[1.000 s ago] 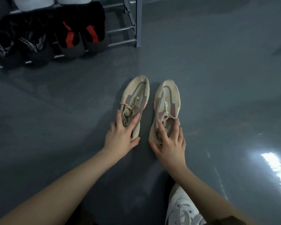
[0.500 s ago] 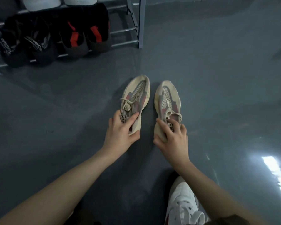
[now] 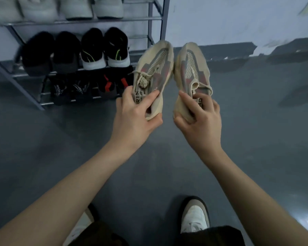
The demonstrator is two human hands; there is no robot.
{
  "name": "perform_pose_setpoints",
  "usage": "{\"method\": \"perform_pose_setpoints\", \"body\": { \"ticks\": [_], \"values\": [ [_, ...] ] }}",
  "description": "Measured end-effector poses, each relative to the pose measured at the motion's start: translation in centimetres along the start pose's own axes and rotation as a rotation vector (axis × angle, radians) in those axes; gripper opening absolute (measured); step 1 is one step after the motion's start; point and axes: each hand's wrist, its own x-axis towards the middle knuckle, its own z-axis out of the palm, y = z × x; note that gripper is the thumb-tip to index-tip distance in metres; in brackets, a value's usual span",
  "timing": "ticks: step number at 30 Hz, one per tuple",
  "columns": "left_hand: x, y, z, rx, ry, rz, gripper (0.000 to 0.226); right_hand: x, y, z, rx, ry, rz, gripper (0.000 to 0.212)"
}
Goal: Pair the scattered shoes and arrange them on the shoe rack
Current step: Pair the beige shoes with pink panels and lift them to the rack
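Two beige knit sneakers with grey and pink panels are held side by side in the air, toes pointing away. My left hand (image 3: 134, 112) grips the heel and tongue of the left beige sneaker (image 3: 155, 71). My right hand (image 3: 199, 118) grips the heel of the right beige sneaker (image 3: 190, 68). The metal shoe rack (image 3: 156, 18) stands at the upper left, just left of the raised shoes. Its shelves hold pale shoes on top, black shoes and black-and-white sneakers (image 3: 105, 50) in the middle, and black shoes with red marks (image 3: 107, 86) at the bottom.
The grey floor (image 3: 256, 121) stretches to a pale wall (image 3: 238, 18) behind. My own feet in white sneakers (image 3: 194, 219) stand at the bottom edge. The rack's right post stands beside the left beige sneaker's toe.
Both hands closed on the beige sneakers and lifted them off the floor. The view tilted up, so more of the rack and the wall show.
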Motion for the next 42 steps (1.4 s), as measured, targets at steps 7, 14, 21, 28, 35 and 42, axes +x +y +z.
{"method": "perform_pose_setpoints", "body": {
  "ticks": [7, 14, 21, 28, 35, 42],
  "values": [
    [4.0, 3.0, -7.0, -0.014, 0.153, 0.054, 0.053, 5.4, -6.6, -4.1, 0.138, 0.117, -0.117, 0.043],
    [9.4, 3.9, -14.2, 0.004, 0.285, 0.075, 0.052, 12.5, -12.8, -5.5, 0.190, 0.212, -0.254, 0.040],
    [17.9, 2.4, -19.4, -0.025, 0.388, 0.030, 0.049, 21.6, -18.2, -3.6, 0.226, 0.113, -0.278, 0.040],
    [24.7, -2.6, -19.5, 0.051, 0.414, -0.107, 0.047, 28.1, -19.8, 1.8, 0.234, -0.005, -0.306, 0.036],
    [30.2, -6.5, -19.0, 0.229, 0.323, -0.185, 0.048, 33.1, -20.6, 6.9, 0.159, -0.060, -0.275, 0.034],
    [28.0, -8.2, -19.4, 0.230, 0.277, 0.009, 0.056, 32.2, -19.3, 7.5, 0.088, -0.075, -0.223, 0.055]
  ]
}}
